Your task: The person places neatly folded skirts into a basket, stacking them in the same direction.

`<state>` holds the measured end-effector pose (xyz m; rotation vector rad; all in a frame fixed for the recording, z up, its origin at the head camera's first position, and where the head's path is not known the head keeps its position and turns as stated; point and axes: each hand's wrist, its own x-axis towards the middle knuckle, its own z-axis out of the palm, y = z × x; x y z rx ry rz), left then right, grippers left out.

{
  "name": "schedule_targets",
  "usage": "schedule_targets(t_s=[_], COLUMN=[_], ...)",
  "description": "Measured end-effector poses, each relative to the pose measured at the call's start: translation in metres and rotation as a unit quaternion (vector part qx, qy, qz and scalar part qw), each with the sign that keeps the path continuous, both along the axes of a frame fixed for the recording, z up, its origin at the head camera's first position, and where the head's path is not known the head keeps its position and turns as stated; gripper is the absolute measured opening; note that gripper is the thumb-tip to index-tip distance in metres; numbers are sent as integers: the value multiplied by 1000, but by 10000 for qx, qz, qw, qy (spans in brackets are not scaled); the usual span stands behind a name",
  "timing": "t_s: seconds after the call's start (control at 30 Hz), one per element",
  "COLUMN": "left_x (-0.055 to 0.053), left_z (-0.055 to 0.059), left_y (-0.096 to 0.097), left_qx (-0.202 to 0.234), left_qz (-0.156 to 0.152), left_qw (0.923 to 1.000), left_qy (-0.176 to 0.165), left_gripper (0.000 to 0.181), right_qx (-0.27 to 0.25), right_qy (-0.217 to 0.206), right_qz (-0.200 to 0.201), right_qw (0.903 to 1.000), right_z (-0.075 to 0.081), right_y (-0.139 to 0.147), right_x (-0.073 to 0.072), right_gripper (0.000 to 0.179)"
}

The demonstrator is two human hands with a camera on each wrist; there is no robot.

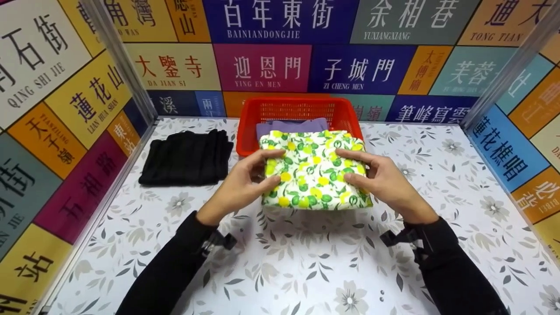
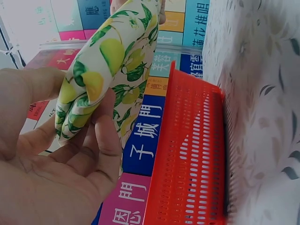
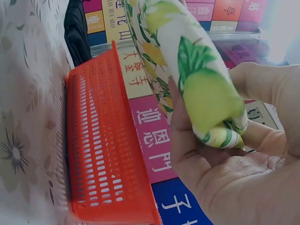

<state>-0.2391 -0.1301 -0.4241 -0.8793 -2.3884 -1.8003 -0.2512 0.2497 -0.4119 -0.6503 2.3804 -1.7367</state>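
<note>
Both hands, left and right, pinch a folded lemon-print cloth; perforated red plastic basket behind.

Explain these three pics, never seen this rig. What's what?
No machine here: a person's two bare hands, filmed by three cameras. The wide picture comes from a head camera looking down; the other two come from cameras on each wrist.

The left hand and right hand each take a grip on one side of a folded white cloth printed with yellow lemons and green leaves, held above a table with a grey floral covering. Behind it stands a red perforated plastic basket with a purple folded cloth inside. A black folded garment lies to the left.
</note>
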Motion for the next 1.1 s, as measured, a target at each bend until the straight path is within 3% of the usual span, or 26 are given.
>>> schedule_targets(t_s=[0.2, 0.53, 0.77, 1.1], left_x=[-24, -63, -88, -121], left_z=[5, 12, 12, 10], left_y=[4, 9, 12, 15], left_qx=[-59, -138, -72, -42], left_qz=[-19, 294, 492, 872], left_qw=[10000, 9994, 9984, 9938], left_qy=[24, -91, -282, -694], left_gripper=[57, 60, 58, 62], right_qx=[165, 343, 483, 428], right_qy=[-12, -36, 10, -159], right_qz=[-15, -117, -245, -760], right_qw=[9999, 9993, 9985, 9961], right_z=[5, 14, 15, 11], right_y=[1, -8, -15, -32], right_x=[-17, -54, -80, -120], right_gripper=[64, 78, 75, 74])
